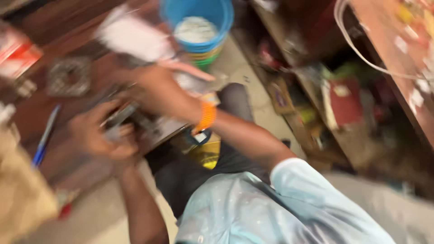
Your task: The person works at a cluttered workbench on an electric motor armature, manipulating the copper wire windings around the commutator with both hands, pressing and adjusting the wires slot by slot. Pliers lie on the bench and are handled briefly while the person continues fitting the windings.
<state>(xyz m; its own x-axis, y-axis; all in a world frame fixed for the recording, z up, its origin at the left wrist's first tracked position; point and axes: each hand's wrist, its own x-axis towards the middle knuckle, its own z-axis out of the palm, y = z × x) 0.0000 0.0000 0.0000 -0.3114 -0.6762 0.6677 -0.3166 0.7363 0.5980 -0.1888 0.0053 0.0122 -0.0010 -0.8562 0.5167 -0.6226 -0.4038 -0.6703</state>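
Two hands over a cluttered desk [68,158]
Left hand [101,133] fingers clamped on a grey metal part [118,118]; right hand [156,88] grip is blurred, cannot tell.

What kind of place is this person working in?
Probably a small repair workshop, though the picture is blurry. A worn wooden workbench holds metal parts and a blue pen. Crowded shelves stand beside it, and a blue bucket sits on the floor.

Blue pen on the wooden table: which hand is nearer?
Left. The left hand sits just right of the blue pen; the right hand is farther right and higher.
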